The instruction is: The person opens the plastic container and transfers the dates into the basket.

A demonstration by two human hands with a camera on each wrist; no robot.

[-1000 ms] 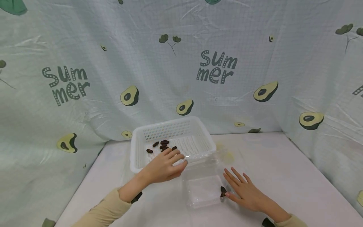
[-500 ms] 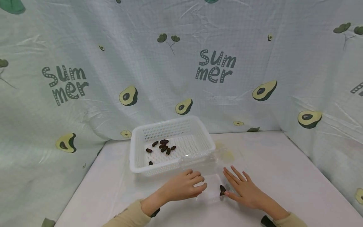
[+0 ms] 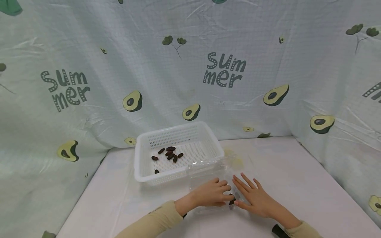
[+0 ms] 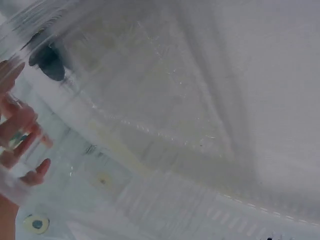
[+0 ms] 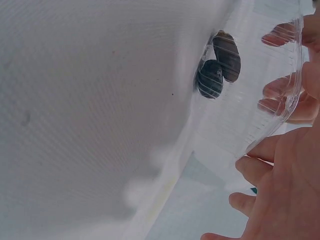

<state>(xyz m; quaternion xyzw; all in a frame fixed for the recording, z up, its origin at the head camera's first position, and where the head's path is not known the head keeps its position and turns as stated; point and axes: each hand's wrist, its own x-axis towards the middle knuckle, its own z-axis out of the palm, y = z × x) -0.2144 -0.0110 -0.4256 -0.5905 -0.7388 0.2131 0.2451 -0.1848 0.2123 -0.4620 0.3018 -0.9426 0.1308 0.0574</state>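
Observation:
My left hand (image 3: 209, 195) reaches over a clear plastic box (image 3: 205, 172), with bent fingers and the index fingertip right above two dark dates (image 3: 232, 201). Whether it pinches anything, I cannot tell. In the right wrist view the pair of dates (image 5: 227, 57) lies at one end of the box, seen through its ribbed wall. A dark date (image 4: 49, 62) also shows through plastic in the left wrist view. Beside the box's right side my right hand (image 3: 257, 201) lies with straight, spread fingers, its thumb at the box wall close to the dates.
A white perforated basket (image 3: 138, 175) with several dates (image 3: 170, 156) stands behind the box, to the left. The table (image 3: 268, 158) has a pale cover. A curtain (image 3: 166, 72) printed with avocados closes off the back and sides.
My left hand has moved right and down, from over the basket's front edge to the dates in the box. The right hand has kept its place and pose.

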